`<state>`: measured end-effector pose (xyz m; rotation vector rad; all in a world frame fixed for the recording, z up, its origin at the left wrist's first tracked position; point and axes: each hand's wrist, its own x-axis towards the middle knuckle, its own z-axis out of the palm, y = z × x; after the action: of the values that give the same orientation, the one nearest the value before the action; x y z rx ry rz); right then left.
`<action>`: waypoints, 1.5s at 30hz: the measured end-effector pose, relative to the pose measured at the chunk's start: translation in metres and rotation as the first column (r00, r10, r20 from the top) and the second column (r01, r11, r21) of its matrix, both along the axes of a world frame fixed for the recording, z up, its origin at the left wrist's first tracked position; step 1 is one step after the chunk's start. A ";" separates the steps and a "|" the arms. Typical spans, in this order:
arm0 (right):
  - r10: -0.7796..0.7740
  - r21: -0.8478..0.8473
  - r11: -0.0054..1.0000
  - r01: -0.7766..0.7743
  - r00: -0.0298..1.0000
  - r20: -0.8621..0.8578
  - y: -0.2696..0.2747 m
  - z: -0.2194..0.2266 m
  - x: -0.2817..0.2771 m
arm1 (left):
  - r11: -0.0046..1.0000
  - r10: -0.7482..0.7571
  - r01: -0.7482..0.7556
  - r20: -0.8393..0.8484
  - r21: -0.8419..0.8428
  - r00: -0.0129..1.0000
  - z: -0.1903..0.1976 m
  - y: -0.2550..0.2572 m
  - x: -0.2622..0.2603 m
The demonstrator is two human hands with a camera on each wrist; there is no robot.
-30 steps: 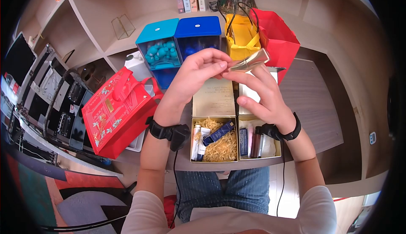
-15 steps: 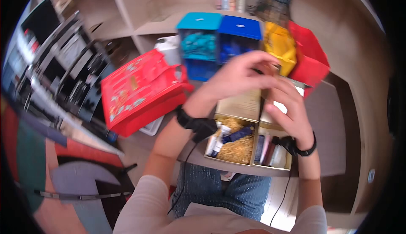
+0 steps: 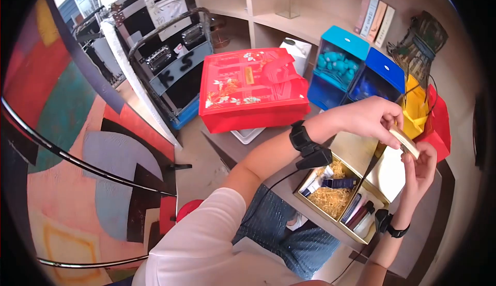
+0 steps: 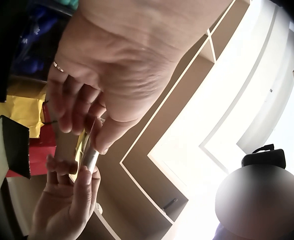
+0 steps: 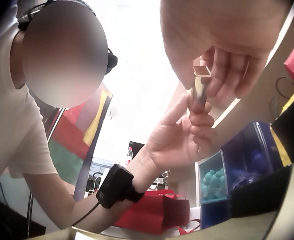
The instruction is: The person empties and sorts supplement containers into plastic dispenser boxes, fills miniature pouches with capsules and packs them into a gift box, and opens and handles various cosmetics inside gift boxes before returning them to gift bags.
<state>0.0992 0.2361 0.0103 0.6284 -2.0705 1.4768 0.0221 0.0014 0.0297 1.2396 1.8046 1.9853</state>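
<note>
A small shiny gold, square-ended piece (image 3: 405,142) is held up between both hands above the gift boxes. My left hand (image 3: 369,120) pinches one end between thumb and fingers. From the other side, my right hand (image 3: 421,175) grips it with thumb and fingertips. In the right wrist view the gold piece (image 5: 200,92) stands upright, showing a square hollow-looking end. Below is an open gold box (image 3: 329,203) of shredded paper with a dark blue tube (image 3: 338,183) and white tubes. Beside it, a second open box (image 3: 368,238) contains several slim cosmetic items.
A red gift bag (image 3: 253,92) lies at the left of the table. Behind stand teal (image 3: 345,42) and blue (image 3: 386,69) bins of balls, with yellow (image 3: 413,113) and red (image 3: 439,125) paper bags at the right. Books (image 3: 374,19) stand on the shelf.
My head view has swung left, so the table now appears further right. The gold piece stays in both hands; it has turned, and the right hand now grips its lower end.
</note>
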 end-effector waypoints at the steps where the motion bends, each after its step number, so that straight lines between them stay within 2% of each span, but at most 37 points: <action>1: 0.077 -0.140 0.988 -0.068 0.995 0.059 0.001 0.003 0.002 | 0.996 0.019 -0.027 -0.096 -0.082 0.995 0.000 -0.002 0.001; 2: 0.187 -0.209 0.964 -0.164 0.978 0.092 0.012 -0.002 -0.002 | 0.986 0.022 -0.054 -0.196 -0.159 0.980 0.001 -0.002 0.002; 4: 0.292 -0.180 0.944 -0.275 0.954 0.070 0.012 0.007 0.000 | 0.979 0.005 -0.058 -0.264 -0.194 0.965 -0.003 -0.001 0.001; 6: 0.326 -0.226 0.929 -0.293 0.937 0.123 0.004 0.014 0.008 | 0.982 -0.004 -0.036 -0.210 -0.185 0.978 -0.006 0.001 0.001; 8: 0.400 -0.221 0.906 -0.361 0.901 0.167 0.003 0.018 0.011 | 0.959 -0.006 -0.091 -0.341 -0.267 0.940 0.006 -0.002 0.004; 10: 0.595 -0.320 0.791 -0.521 0.775 0.210 0.009 0.020 0.005 | 0.979 -0.006 -0.059 -0.317 -0.195 0.948 0.001 -0.002 0.001; 12: 0.770 -0.479 0.602 -0.639 0.623 0.137 0.004 0.019 0.003 | 0.980 0.022 -0.081 -0.306 -0.181 0.952 0.003 -0.004 0.000; 14: 0.814 -0.551 0.531 -0.644 0.569 0.119 0.000 0.017 0.002 | 0.982 0.050 -0.101 -0.291 -0.160 0.955 0.002 -0.004 -0.002; 15: 0.861 -0.547 0.452 -0.704 0.504 0.063 0.001 0.013 -0.003 | 0.987 0.029 -0.064 -0.223 -0.151 0.974 0.000 -0.004 -0.004; 16: 0.851 -0.550 0.465 -0.694 0.521 0.063 0.000 0.013 -0.002 | 0.990 0.012 -0.034 -0.155 -0.140 0.988 -0.002 -0.004 -0.006; 17: 0.810 -0.466 0.555 -0.690 0.577 0.110 -0.001 0.013 -0.001 | 0.990 -0.002 -0.020 -0.151 -0.142 0.988 -0.002 -0.002 -0.005; 18: 0.763 -0.375 0.633 -0.678 0.629 0.151 -0.001 0.012 -0.001 | 0.998 0.001 -0.005 -0.072 -0.060 0.997 -0.001 -0.002 -0.003; 19: 0.769 -0.359 0.627 -0.691 0.622 0.146 0.000 0.011 -0.003 | 1.000 0.001 -0.001 0.008 0.022 1.000 0.001 -0.001 -0.001; 20: 0.767 -0.363 0.629 -0.687 0.626 0.145 0.001 0.011 -0.005 | 1.000 -0.005 0.004 0.010 0.018 1.000 0.002 -0.001 -0.001; 22: 0.684 -0.216 0.725 -0.654 0.720 0.114 0.001 0.010 -0.007 | 0.993 0.100 -0.101 0.022 0.065 0.995 0.003 -0.001 -0.002; 23: 0.674 -0.234 0.733 -0.639 0.730 0.114 0.000 0.012 -0.006 | 0.989 0.082 -0.083 0.018 0.119 0.996 0.002 -0.002 -0.004; 24: 0.672 -0.236 0.734 -0.637 0.732 0.114 -0.002 0.012 -0.005 | 0.990 0.079 -0.081 0.019 0.117 0.997 0.001 -0.004 -0.005; 26: 0.577 -0.164 0.808 -0.565 0.816 0.034 -0.006 0.012 -0.003 | 0.994 0.072 -0.078 0.078 0.074 0.994 0.002 -0.005 -0.004; 30: 0.470 -0.101 0.879 -0.467 0.882 0.015 -0.005 0.012 0.002 | 0.998 0.052 -0.054 0.078 0.025 0.996 0.001 -0.004 -0.005; 32: 0.401 0.005 0.916 -0.401 0.916 -0.007 -0.004 0.017 0.004 | 0.999 0.052 -0.051 0.046 -0.009 0.998 0.001 -0.003 -0.005; 33: 0.401 0.006 0.916 -0.401 0.916 -0.007 -0.001 0.018 0.003 | 0.999 0.051 -0.051 0.046 -0.008 0.998 -0.001 -0.002 -0.006; 35: 0.409 0.252 0.893 -0.373 0.905 -0.112 0.005 0.021 0.000 | 0.999 0.035 -0.035 0.011 -0.026 0.999 -0.003 -0.001 -0.008; 36: 0.409 0.252 0.893 -0.372 0.905 -0.113 0.005 0.021 -0.001 | 0.999 0.035 -0.034 0.010 -0.026 0.999 -0.003 -0.001 -0.006; 38: 0.364 0.408 0.877 -0.254 0.906 -0.217 0.005 0.023 -0.002 | 0.997 0.046 -0.046 0.007 -0.056 0.999 0.000 -0.001 -0.002; 39: 0.364 0.408 0.877 -0.254 0.905 -0.219 0.005 0.023 -0.001 | 0.997 0.046 -0.046 0.005 -0.057 0.999 -0.001 -0.002 -0.003; 41: 0.259 0.568 0.822 -0.028 0.908 -0.329 0.005 0.025 0.003 | 0.995 0.030 -0.031 -0.013 -0.095 0.999 -0.004 -0.003 -0.008; 42: 0.258 0.568 0.823 -0.027 0.908 -0.331 0.003 0.026 0.007 | 0.995 0.029 -0.030 -0.014 -0.095 0.999 -0.004 -0.003 -0.008; 44: 0.165 0.629 0.757 0.178 0.879 -0.447 -0.005 0.027 0.014 | 0.998 -0.048 0.038 0.226 0.052 0.973 -0.003 -0.003 -0.008; 45: 0.143 0.629 0.745 0.220 0.870 -0.473 -0.009 0.026 0.017 | 0.998 -0.048 0.038 0.225 0.052 0.973 -0.003 -0.004 -0.008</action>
<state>0.1157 0.2272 0.0365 1.0913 -2.1178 0.3952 0.0141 -0.0026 0.0269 1.0080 1.6183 2.0612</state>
